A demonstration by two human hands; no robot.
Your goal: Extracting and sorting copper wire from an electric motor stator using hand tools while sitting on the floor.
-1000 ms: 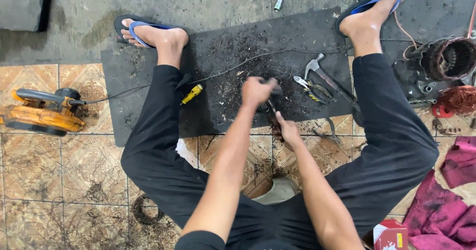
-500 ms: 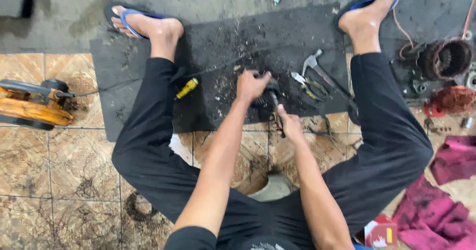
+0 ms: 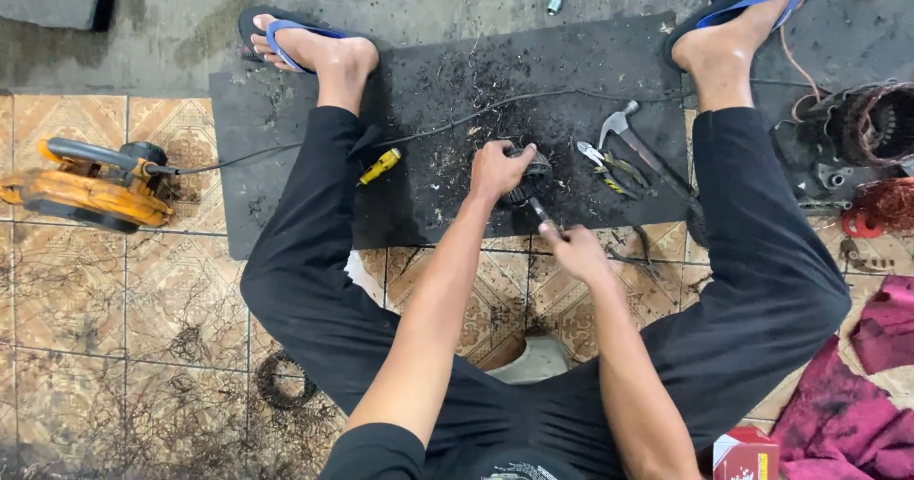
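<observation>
Evidently the heavy, rigid motor part (image 3: 526, 173) at frame centre sits clamped under the left hand (image 3: 497, 168), while the right hand (image 3: 579, 251) grips a thin tool (image 3: 545, 215).

mat (image 3: 286, 128): black rubber, matt, gritty with debris
motor part (image 3: 526, 175): dark, dull metal, grimy
hammer (image 3: 633, 137): steel head, slightly shiny
screwdriver (image 3: 380, 167): glossy yellow plastic handle
blower (image 3: 90, 190): smooth orange plastic, black trim
floor (image 3: 114, 299): patterned glazed tile, dusty, strewn with wire scraps
rags (image 3: 857, 413): magenta cloth, crumpled
sandals (image 3: 295, 37): blue rubber straps
trousers (image 3: 314, 280): black matt cloth
</observation>
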